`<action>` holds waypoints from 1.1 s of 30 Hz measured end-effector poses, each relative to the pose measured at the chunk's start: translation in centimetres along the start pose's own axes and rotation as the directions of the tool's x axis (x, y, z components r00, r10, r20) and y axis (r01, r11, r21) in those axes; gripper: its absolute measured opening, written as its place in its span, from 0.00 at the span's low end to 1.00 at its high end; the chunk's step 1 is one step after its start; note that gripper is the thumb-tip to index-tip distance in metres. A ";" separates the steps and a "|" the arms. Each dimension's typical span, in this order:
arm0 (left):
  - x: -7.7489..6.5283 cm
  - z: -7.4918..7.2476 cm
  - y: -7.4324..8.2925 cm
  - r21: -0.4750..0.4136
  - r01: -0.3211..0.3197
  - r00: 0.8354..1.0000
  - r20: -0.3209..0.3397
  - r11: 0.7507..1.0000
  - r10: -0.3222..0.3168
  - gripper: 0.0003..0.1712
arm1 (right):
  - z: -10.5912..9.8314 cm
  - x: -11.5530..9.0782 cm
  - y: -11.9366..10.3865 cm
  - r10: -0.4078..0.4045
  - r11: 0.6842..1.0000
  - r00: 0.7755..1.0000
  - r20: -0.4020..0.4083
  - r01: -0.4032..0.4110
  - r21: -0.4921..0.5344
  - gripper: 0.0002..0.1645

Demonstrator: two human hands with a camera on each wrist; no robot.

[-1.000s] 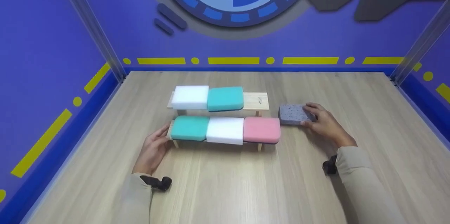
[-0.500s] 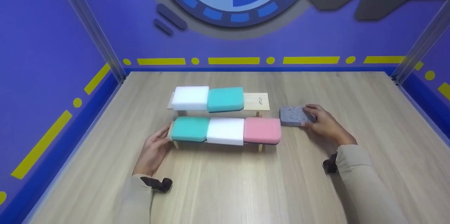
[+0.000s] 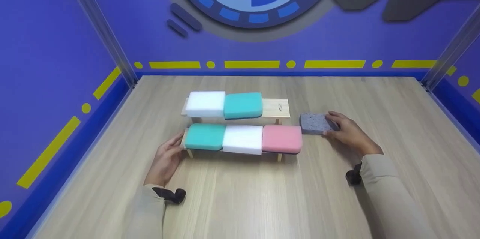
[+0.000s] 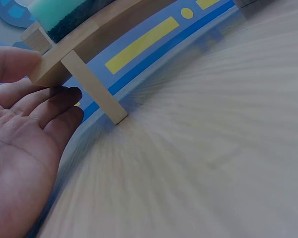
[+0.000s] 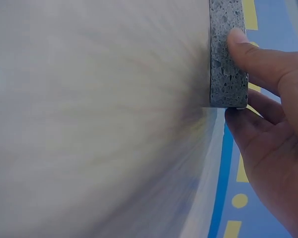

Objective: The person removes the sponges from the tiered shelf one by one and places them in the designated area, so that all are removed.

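Observation:
At the left, my left hand [image 3: 167,158] holds the end of the front wooden stand [image 3: 183,142]. In the left wrist view, the thumb lies on its end and the fingers curl beneath. Along this stand sit a teal sponge [image 3: 204,136], a white sponge [image 3: 243,139] and a pink sponge [image 3: 282,139], side by side. My right hand [image 3: 348,133] grips the right end of a grey, porous, sponge-like block [image 3: 314,123], right of the stand. Thumb and fingers pinch the block [image 5: 228,59] from opposite sides; it appears to rest on the tabletop.
Behind is a second wooden shelf [image 3: 276,107] bearing a white sponge [image 3: 206,104] and a teal sponge [image 3: 243,105]; bare wood shows at its right end. Whether both shelves are joined cannot be seen. Blue panels [image 3: 240,51] wall the wooden table [image 3: 240,197] at the back and sides.

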State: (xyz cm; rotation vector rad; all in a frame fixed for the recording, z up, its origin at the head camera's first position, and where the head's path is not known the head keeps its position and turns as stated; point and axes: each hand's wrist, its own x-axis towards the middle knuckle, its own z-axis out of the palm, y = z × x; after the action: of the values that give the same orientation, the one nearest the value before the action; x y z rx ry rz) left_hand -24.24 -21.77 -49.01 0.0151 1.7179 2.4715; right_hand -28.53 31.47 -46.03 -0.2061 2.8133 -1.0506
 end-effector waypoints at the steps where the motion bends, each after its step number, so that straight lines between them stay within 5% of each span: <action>1: 0.0 0.0 0.0 0.000 -0.001 1.000 0.002 1.000 0.001 0.33 | 0.0 0.0 0.0 0.009 1.000 1.000 0.002 -0.009 -0.001 0.39; 14: 0.2 0.3 0.1 0.008 -0.034 0.999 0.015 0.999 0.034 0.33 | -0.3 -0.1 0.1 0.053 0.998 0.999 0.007 -0.053 0.016 0.44; 33: -0.1 0.2 0.2 0.006 -0.007 1.000 -0.029 1.000 0.007 0.33 | -0.9 -0.6 -0.6 -0.009 1.000 0.998 -0.067 0.010 0.002 0.42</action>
State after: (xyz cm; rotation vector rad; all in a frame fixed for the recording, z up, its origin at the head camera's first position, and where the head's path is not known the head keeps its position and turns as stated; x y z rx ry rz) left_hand -24.15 -21.67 -48.79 -0.0146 1.7391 2.4841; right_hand -28.09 31.71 -44.92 -0.1877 2.8726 -1.0827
